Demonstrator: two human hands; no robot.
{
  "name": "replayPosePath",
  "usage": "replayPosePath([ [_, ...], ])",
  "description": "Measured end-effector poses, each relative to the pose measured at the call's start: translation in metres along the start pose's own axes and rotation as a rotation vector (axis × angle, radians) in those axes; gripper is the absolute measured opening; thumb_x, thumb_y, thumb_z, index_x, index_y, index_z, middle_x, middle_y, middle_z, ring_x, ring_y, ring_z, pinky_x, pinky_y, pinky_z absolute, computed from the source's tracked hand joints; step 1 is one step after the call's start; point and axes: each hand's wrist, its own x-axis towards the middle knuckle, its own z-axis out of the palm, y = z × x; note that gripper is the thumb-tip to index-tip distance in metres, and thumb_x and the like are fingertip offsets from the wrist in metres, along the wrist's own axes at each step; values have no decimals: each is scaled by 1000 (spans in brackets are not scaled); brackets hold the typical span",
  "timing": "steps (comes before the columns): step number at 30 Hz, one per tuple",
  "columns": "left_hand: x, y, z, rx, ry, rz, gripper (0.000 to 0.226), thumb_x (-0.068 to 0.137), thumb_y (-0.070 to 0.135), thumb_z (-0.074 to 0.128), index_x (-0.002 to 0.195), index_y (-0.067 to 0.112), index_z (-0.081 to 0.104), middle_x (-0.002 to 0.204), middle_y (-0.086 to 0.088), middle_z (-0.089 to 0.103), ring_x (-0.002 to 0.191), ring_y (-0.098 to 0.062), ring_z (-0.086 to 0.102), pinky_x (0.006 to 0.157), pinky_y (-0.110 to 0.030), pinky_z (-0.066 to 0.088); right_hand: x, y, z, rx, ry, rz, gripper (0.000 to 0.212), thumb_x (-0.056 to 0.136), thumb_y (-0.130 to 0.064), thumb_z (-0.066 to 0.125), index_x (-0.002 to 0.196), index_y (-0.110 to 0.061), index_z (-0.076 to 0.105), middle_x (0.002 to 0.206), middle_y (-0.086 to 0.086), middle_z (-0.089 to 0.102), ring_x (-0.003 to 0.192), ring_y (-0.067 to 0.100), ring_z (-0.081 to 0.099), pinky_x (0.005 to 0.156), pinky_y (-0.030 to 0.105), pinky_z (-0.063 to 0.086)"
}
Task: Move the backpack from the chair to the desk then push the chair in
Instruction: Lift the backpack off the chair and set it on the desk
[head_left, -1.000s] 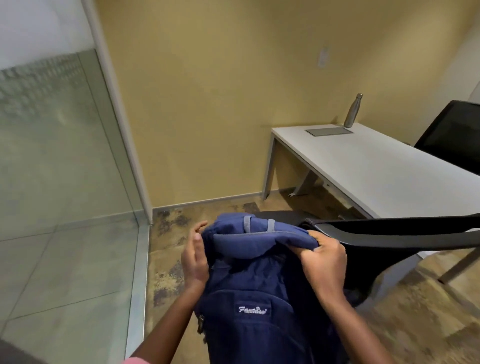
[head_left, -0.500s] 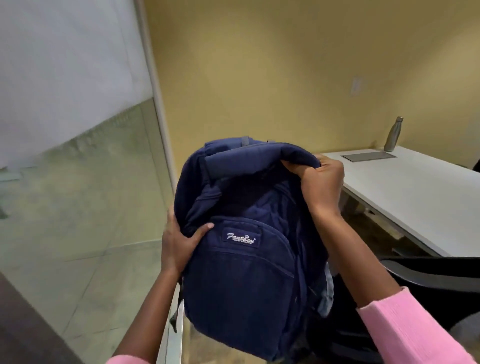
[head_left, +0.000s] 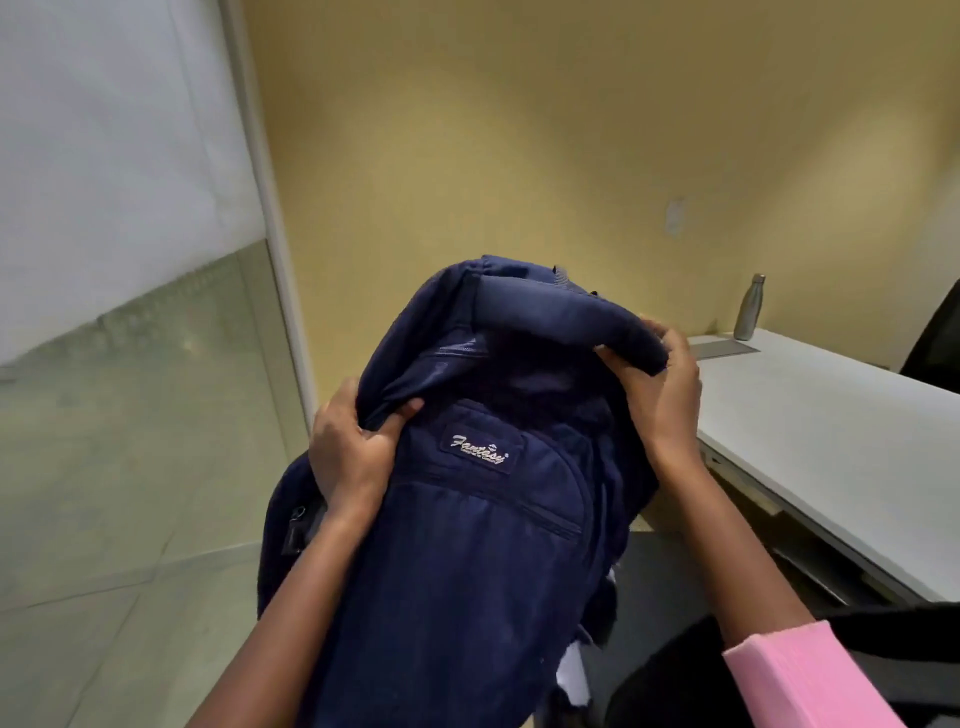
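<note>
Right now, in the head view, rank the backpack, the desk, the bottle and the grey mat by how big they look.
1. backpack, though nearness inflates it
2. desk, partly cut off
3. and 4. grey mat and bottle look alike; unsure

Both arms reach forward and up, bare from wrist to mid-forearm, with a pink sleeve (head_left: 800, 675) pushed up on the right one. The left hand (head_left: 349, 452) is closed around a fold of the backpack (head_left: 467, 545), thumb on top pointing right. The right hand (head_left: 660, 387) sits higher, fingers curled over the bag's top edge, thumb beneath.
</note>
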Motion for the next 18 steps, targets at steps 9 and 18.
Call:
replayPosePath([
  [9, 66, 7, 51, -8, 67, -9, 41, 70, 38, 75, 91, 7, 59, 80, -20, 65, 76, -35, 57, 69, -43, 45, 13, 118, 37, 315, -414, 505, 77, 52, -40, 82, 117, -33, 40, 127, -1, 51, 98, 4, 54, 74, 20, 46],
  [18, 117, -38, 108, -91, 163, -105, 37, 71, 34, 75, 90, 8, 58, 87, -18, 67, 83, -37, 59, 70, -41, 45, 93, 160, 103, 354, -232, 401, 54, 70, -14, 76, 110, -32, 44, 101, -17, 57, 90, 1, 56, 64, 14, 50],
])
